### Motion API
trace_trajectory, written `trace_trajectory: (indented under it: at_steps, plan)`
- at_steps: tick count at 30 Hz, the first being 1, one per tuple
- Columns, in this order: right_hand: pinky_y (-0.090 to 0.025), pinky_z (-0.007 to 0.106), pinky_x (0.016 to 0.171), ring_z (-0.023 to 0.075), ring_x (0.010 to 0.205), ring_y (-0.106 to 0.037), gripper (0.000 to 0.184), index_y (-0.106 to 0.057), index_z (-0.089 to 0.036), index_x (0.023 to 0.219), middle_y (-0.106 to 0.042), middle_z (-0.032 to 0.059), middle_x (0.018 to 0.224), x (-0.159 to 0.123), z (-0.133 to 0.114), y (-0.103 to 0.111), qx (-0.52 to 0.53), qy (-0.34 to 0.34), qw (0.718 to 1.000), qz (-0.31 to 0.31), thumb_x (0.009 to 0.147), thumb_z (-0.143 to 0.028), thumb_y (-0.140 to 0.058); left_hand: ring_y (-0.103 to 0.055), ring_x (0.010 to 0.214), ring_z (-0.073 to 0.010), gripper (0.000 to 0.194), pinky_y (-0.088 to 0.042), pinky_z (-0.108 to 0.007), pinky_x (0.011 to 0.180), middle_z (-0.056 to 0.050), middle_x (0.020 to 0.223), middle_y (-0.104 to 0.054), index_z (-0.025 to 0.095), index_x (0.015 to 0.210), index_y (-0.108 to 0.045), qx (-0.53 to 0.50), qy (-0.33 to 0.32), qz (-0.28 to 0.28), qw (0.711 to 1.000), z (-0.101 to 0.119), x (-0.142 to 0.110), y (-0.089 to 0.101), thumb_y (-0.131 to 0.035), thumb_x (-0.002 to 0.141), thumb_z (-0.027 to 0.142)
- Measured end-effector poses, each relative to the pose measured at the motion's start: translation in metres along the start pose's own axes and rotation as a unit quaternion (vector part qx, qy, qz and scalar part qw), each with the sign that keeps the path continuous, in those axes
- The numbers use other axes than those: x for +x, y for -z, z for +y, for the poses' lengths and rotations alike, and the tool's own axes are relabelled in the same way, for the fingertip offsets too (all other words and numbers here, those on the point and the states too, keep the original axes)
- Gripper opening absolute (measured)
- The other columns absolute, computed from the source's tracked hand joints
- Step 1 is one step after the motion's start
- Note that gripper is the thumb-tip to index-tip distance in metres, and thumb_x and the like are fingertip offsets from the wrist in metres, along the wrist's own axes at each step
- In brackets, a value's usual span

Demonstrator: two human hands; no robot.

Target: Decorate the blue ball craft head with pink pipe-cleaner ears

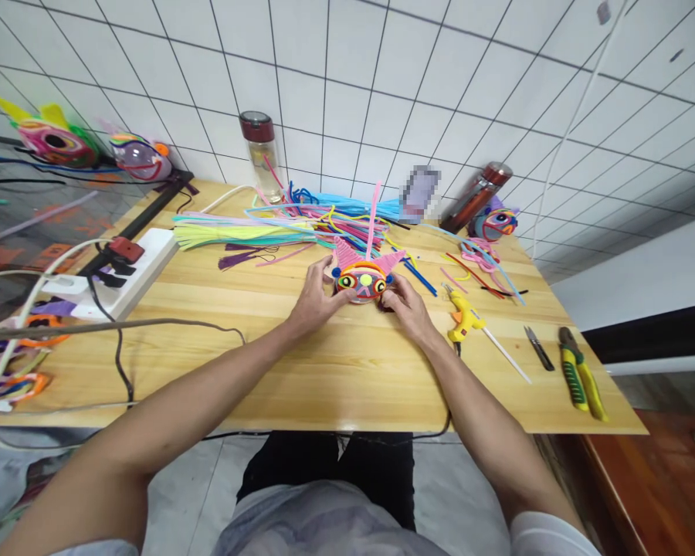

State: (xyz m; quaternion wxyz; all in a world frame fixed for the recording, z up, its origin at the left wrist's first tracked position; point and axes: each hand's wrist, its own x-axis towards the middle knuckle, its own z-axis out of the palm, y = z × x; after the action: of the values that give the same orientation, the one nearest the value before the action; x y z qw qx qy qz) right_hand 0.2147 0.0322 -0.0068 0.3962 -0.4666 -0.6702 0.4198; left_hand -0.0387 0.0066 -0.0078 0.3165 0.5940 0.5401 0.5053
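Note:
Between my two hands sits a pipe-cleaner animal head (pixel 364 283) with pink pointed ears, round yellow-ringed eyes and an orange-red brow. A pink pipe cleaner (pixel 374 220) stands up behind it between the ears. My left hand (pixel 320 292) grips its left side, thumb along the front edge. On the other side my right hand (pixel 406 307) has its fingers closed at the lower right edge, near a small dark piece. A large pile of coloured pipe cleaners (pixel 249 230) lies just behind, with a purple tassel (pixel 244 256) at its front.
Right of my hands lie a yellow glue gun (pixel 466 315) with a white stick, small snips (pixel 538 349) and green-yellow pliers (pixel 579 374). A white power strip (pixel 144 274) with cables lies left. Two bottles, a glass one (pixel 260 154) and a dark one (pixel 478 197), stand by the tiled wall.

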Motion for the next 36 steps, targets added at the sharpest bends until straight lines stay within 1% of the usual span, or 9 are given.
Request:
trace_trajectory:
  at_steps: [2,5,7,9,12,18,25,31,36]
  plan:
    - [-0.058,0.047,0.106,0.0307,0.119,-0.073,0.069,-0.068,-0.025,0.139,-0.077,0.0111,0.131,0.001,0.0,0.002,0.003,0.02,0.998,0.064,0.093,-0.075,-0.066,-0.065,0.106,-0.0224,0.07,-0.055,-0.037,0.094,-0.017,0.146,-0.061,0.018,0.142,-0.057,-0.02,0.004,0.04,0.999,0.003,-0.001,0.005,-0.077,0.087,0.057]
    - [-0.061,0.044,0.096,0.0281,0.105,-0.076,0.054,-0.072,-0.024,0.117,-0.08,0.0109,0.116,0.004,0.0,0.006,0.019,0.028,0.985,0.172,0.095,-0.072,-0.063,-0.06,0.084,-0.0177,0.041,-0.051,-0.03,0.077,-0.006,0.098,-0.067,0.019,0.107,-0.066,-0.056,0.035,0.085,0.994,0.007,-0.003,0.012,-0.061,0.098,0.059]
    - [-0.059,0.038,0.074,0.022,0.076,-0.072,0.049,-0.071,-0.024,0.112,-0.08,0.0075,0.102,0.006,0.0,0.008,0.03,0.005,0.979,0.201,0.095,-0.069,-0.062,-0.048,0.064,-0.0154,0.046,-0.042,-0.028,0.063,0.001,0.067,-0.05,0.021,0.079,-0.06,-0.075,0.081,0.072,0.991,0.007,-0.003,0.015,-0.053,0.101,0.061]
    - [-0.051,0.033,0.058,0.0167,0.057,-0.059,0.048,-0.071,-0.024,0.112,-0.078,0.0044,0.093,0.006,0.001,0.01,0.022,-0.016,0.978,0.205,0.095,-0.068,-0.062,-0.036,0.054,-0.014,0.053,-0.031,-0.028,0.054,0.004,0.054,-0.034,0.022,0.063,-0.052,-0.084,0.123,0.043,0.988,0.007,-0.003,0.017,-0.054,0.099,0.061]
    - [-0.045,0.032,0.056,0.0165,0.055,-0.051,0.048,-0.073,-0.024,0.108,-0.07,0.0009,0.079,0.006,0.001,0.012,-0.004,-0.021,0.978,0.207,0.095,-0.068,-0.062,-0.029,0.05,-0.0126,0.054,-0.022,-0.029,0.05,0.004,0.049,-0.029,0.022,0.057,-0.05,-0.088,0.149,0.033,0.984,0.006,-0.003,0.017,-0.057,0.096,0.059]
    - [-0.042,0.032,0.061,0.0173,0.058,-0.047,0.041,-0.075,-0.023,0.092,-0.051,-0.0049,0.061,0.006,-0.003,0.011,-0.013,-0.028,0.975,0.218,0.093,-0.063,-0.065,-0.027,0.049,-0.0118,0.053,-0.02,-0.029,0.05,0.005,0.048,-0.029,0.022,0.056,-0.052,-0.078,0.152,0.037,0.985,0.008,-0.003,0.018,-0.058,0.094,0.058]
    - [-0.046,0.033,0.07,0.0186,0.066,-0.052,0.045,-0.074,-0.021,0.083,-0.057,-0.0025,0.066,0.006,-0.01,0.009,-0.054,0.001,0.974,0.219,0.093,-0.064,-0.062,-0.031,0.051,-0.0114,0.052,-0.025,-0.027,0.054,0.004,0.049,-0.031,0.021,0.055,-0.051,-0.05,0.138,0.049,0.988,0.017,-0.007,0.017,-0.057,0.092,0.057]
    - [-0.041,0.032,0.069,0.0168,0.063,-0.046,0.053,-0.071,-0.02,0.077,-0.05,-0.004,0.061,0.007,-0.014,0.009,-0.074,0.007,0.973,0.219,0.091,-0.07,-0.058,-0.027,0.044,-0.0094,0.049,-0.019,-0.026,0.049,0.006,0.045,-0.031,0.021,0.059,-0.049,-0.102,0.242,0.009,0.965,0.041,-0.018,0.017,-0.057,0.092,0.056]
    - [-0.037,0.033,0.066,0.0173,0.063,-0.044,0.059,-0.062,-0.022,0.067,-0.046,-0.0028,0.058,0.007,-0.016,0.011,-0.083,0.002,0.974,0.213,0.091,-0.075,-0.051,-0.019,0.043,-0.0075,0.049,-0.016,-0.026,0.047,0.009,0.046,-0.025,0.023,0.061,-0.046,-0.184,0.278,-0.03,0.942,0.054,-0.037,0.013,-0.06,0.088,0.06]
